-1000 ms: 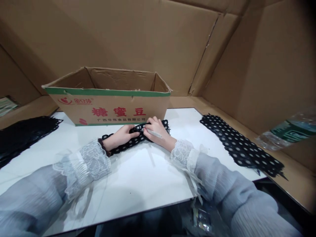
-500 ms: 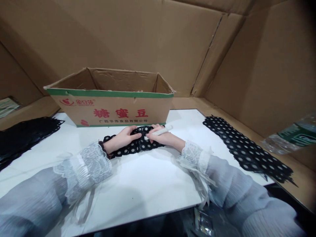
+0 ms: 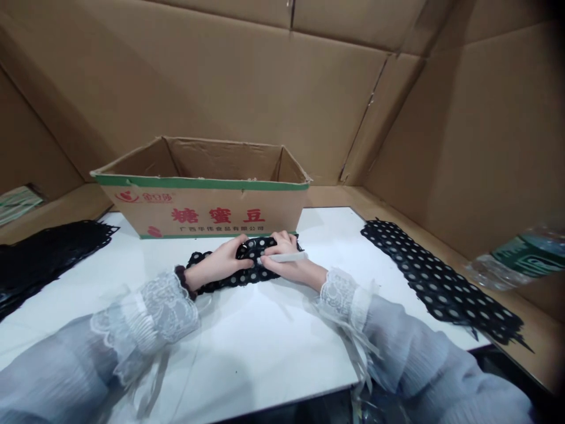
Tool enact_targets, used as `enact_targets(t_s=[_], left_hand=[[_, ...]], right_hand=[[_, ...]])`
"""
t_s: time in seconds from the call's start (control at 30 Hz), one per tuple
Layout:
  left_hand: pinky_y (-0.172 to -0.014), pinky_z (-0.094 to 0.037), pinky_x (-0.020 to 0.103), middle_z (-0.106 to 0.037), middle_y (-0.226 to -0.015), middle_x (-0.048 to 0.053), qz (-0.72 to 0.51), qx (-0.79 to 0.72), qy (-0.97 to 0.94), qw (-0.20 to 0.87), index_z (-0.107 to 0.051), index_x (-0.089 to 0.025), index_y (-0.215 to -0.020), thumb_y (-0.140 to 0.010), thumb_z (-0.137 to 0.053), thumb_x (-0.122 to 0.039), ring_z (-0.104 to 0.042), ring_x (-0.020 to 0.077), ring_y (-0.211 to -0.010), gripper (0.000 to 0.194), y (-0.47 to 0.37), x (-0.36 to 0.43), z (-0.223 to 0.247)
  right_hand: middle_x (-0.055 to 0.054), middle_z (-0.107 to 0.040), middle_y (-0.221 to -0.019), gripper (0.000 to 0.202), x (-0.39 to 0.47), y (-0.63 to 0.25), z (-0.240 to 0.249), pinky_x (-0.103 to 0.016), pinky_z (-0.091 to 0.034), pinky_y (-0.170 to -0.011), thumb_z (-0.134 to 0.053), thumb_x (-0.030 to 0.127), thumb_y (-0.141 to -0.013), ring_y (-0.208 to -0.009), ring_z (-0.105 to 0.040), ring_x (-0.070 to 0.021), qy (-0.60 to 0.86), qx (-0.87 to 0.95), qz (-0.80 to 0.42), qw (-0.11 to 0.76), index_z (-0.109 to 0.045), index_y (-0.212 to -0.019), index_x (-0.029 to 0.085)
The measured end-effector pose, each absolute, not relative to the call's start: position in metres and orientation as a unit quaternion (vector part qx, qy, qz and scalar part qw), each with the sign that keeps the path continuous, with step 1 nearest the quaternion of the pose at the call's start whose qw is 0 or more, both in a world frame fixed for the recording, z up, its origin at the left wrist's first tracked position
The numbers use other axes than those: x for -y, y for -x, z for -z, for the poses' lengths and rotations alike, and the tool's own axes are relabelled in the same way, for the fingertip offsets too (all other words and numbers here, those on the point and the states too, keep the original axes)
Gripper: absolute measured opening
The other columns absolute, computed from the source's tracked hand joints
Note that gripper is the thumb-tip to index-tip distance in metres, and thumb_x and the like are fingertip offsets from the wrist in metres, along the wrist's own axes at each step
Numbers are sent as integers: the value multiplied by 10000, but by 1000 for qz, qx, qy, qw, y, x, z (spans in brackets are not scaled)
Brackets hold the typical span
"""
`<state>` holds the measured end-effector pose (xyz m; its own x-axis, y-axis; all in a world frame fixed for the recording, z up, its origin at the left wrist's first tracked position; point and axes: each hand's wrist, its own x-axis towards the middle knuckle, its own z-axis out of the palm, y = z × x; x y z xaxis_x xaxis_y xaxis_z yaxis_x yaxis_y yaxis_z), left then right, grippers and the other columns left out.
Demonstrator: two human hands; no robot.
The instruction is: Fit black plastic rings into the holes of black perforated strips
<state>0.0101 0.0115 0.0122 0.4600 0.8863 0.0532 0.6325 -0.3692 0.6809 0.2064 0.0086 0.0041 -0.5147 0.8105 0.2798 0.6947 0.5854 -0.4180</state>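
Note:
A black strip (image 3: 256,242) patterned with pale round spots lies on the white tabletop in front of the cardboard box. My left hand (image 3: 223,259) grips its left part, thumb over the near face and the fingers partly hidden behind. In my right hand (image 3: 289,262) is a white pen-like tool (image 3: 289,257), held almost level. Its tip, near my left thumb, points at the strip's middle, and I cannot tell whether it touches. Some fingers of the right hand rest on the strip's right end.
Behind the hands stands an open cardboard box (image 3: 212,209) with a green rim. To the right lie spotted black strips (image 3: 435,277) and a clear plastic bottle (image 3: 516,259). A dark pile (image 3: 48,253) is on the left. Cardboard walls (image 3: 229,76) surround the white table (image 3: 247,347).
The view has tilted up, so the scene sits lower. The white tool has swung from slanting to nearly level in my right hand. Both hands stay at the strip.

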Motion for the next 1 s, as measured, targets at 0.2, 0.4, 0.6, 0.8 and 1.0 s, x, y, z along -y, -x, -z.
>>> enact_targets(t_s=[0.2,0.4,0.6,0.8,1.0], left_hand=[[-743,-406,349,-599,-935,92,-161,-542,-797,212,-418,-190,-973,-724,-482,-217,-579,290,-899,259,-20,5,-18],[-779,-408,347,-579,-915,87,-225,-570,-768,183,-345,-195,-1014,-717,-437,-121,-580,281,-933,320,-29,14,-1],[-782,-418,350,-555,-909,99,-264,-569,-741,241,-345,-186,-981,-695,-461,-123,-565,269,-903,315,-27,12,9],[-741,-417,323,-553,-822,34,-225,-544,-737,333,-374,-198,-979,-647,-479,-149,-556,231,-829,351,-20,0,-6],[-674,-415,283,-514,-785,-10,-254,-535,-686,423,-403,-184,-1009,-582,-507,-170,-527,182,-757,439,-14,-12,-4]], right_hand=[[-35,-392,-801,374,-9,-206,3,-365,-273,-827,-451,376,-861,-885,-351,-195,418,879,-75,219,-568,-575,166],[-68,-439,-874,347,-4,-202,7,-396,-266,-849,-433,379,-875,-939,-353,-221,449,871,-53,191,-641,-675,189],[-102,-488,-933,320,-5,-195,18,-422,-262,-858,-426,388,-878,-978,-367,-258,487,856,-12,176,-656,-744,209],[-78,-496,-892,320,-5,-196,16,-410,-276,-853,-432,377,-875,-966,-394,-242,493,845,-74,192,-636,-697,207],[-42,-512,-888,324,-5,-197,3,-380,-277,-870,-479,333,-840,-974,-423,-214,517,797,-210,230,-579,-572,183]])
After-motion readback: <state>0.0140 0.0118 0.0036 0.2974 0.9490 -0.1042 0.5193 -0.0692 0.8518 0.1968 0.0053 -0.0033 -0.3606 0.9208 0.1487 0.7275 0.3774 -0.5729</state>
